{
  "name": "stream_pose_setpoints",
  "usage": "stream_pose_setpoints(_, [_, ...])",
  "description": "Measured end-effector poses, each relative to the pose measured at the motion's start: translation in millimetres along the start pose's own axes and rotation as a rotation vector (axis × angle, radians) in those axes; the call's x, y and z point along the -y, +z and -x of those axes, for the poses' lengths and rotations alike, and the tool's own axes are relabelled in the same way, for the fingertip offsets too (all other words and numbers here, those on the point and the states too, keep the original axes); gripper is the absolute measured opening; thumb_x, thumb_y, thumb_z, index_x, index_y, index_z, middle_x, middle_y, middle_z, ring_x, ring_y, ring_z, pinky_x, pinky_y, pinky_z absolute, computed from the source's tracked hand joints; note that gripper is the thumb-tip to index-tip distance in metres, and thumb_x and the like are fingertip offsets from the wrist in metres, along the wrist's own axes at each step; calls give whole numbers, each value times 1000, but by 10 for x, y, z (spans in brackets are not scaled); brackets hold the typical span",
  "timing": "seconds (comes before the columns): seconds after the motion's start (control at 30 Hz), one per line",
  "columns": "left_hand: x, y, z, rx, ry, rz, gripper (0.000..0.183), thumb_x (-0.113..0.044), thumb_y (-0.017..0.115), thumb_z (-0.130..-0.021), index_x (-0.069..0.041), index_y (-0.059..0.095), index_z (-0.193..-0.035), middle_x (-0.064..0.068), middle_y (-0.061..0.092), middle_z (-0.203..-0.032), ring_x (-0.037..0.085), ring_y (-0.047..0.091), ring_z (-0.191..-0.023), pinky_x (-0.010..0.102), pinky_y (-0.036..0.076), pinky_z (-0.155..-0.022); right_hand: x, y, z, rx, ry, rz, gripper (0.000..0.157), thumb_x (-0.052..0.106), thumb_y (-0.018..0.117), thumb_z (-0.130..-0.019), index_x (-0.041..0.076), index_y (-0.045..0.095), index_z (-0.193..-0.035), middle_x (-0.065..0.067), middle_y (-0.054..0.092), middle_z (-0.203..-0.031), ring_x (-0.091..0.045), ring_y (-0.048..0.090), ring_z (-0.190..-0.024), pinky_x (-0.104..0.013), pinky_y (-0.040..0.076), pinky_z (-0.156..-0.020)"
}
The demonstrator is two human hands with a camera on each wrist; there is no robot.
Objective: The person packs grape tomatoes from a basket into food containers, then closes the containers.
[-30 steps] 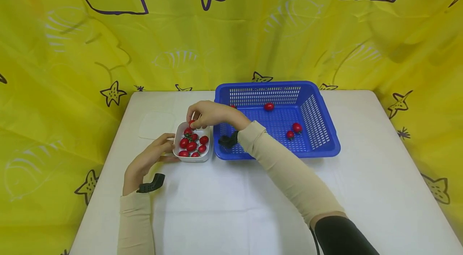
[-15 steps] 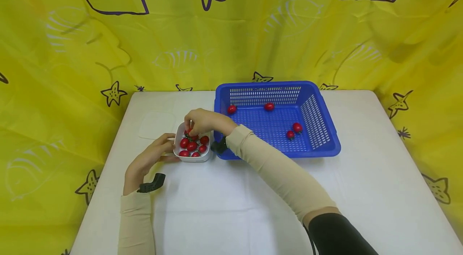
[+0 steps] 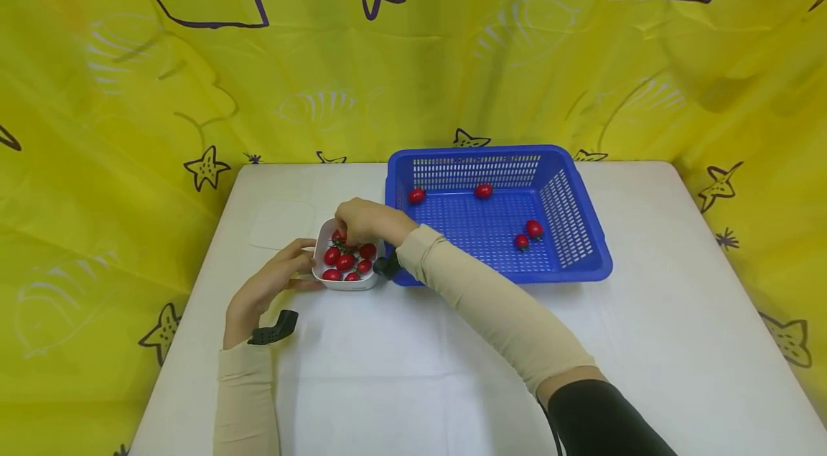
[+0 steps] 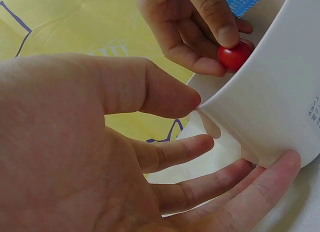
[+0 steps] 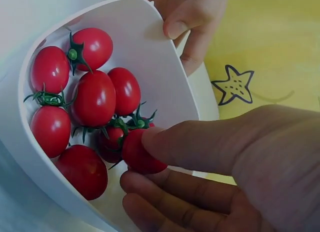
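Observation:
A small white plastic container [image 3: 349,285] holds several red cherry tomatoes [image 3: 345,263], some with green stems. My right hand [image 3: 367,220] reaches into it from above. Between thumb and fingers it pinches a cherry tomato [image 5: 137,157], low among the others in the right wrist view. My left hand [image 3: 274,275] rests against the container's left side, its fingers mostly straight. In the left wrist view, the thumb is at the rim and the fingers [image 4: 277,177] touch the outer wall. The right hand hides part of the container's inside in the head view.
A blue perforated basket [image 3: 596,255] stands just right of the container, with a few loose tomatoes [image 3: 483,191] spread inside. A flat translucent lid [image 3: 282,224] lies behind the left hand. A yellow patterned curtain [image 3: 413,82] borders the white table [image 3: 400,370].
My right hand has come down and slightly toward me into the container with the cherry tomato. Its arm uncovers the tomato at the basket's left. My left hand stays in place.

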State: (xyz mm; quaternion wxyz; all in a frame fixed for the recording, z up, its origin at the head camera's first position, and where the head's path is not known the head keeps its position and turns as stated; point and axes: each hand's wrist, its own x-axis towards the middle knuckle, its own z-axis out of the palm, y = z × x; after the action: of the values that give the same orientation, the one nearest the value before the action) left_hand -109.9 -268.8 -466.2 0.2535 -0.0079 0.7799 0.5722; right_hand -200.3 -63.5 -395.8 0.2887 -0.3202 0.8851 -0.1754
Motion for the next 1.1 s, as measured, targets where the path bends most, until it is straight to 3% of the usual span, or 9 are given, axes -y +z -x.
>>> stream_pose_setpoints(0.57, [-1,11,-11,-2,3,-4,50,-18,41,-101,-3,29,-148,28,44,-139,27,66,-107,43,56,-99,16,41,0,-8,37,99,16,3,66,-87,5,67,-103,-5,64,-93,-16,58,-78,-19,50,-58])
stream_pose_setpoints(1.1, [-14,1,4,-8,-8,-14,51,-18,43,-100,-5,31,-147,26,44,-143,28,64,-111,44,53,-102,26,-28,101,-44,5,83,19,5,66,-88,4,68,-107,-6,66,-97,-17,58,-84,-21,53,-65])
